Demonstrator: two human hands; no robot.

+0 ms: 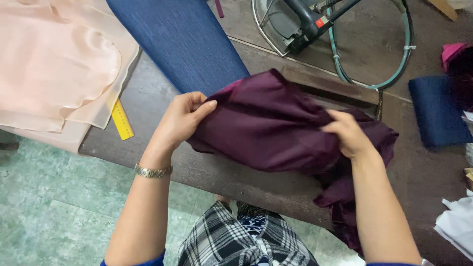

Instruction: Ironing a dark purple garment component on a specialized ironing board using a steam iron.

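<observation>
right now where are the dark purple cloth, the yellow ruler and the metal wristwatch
dark purple cloth (pixel 268 130), head view, middle of the bunched fabric
yellow ruler (pixel 121 119), head view, middle of the strip showing
metal wristwatch (pixel 152 172), head view, band on the left wrist

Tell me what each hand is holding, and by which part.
Both hold the dark purple cloth: left hand pinches its left edge, right hand grips the bunched right side.

Dark wooden worktop (pixel 148 106): long padded board covered in blue denim-like cloth (pixel 182 42); pale peach sheer fabric (pixel 54 64), far-left, overlapping a yellow ruler (pixel 121 119); black iron (pixel 305 19) on a wire stand with a teal hose (pixel 374 84); navy padded cushion (pixel 436 111); white cloth (pixel 458 224), right edge. Green mottled floor (pixel 44 207) below.
</observation>
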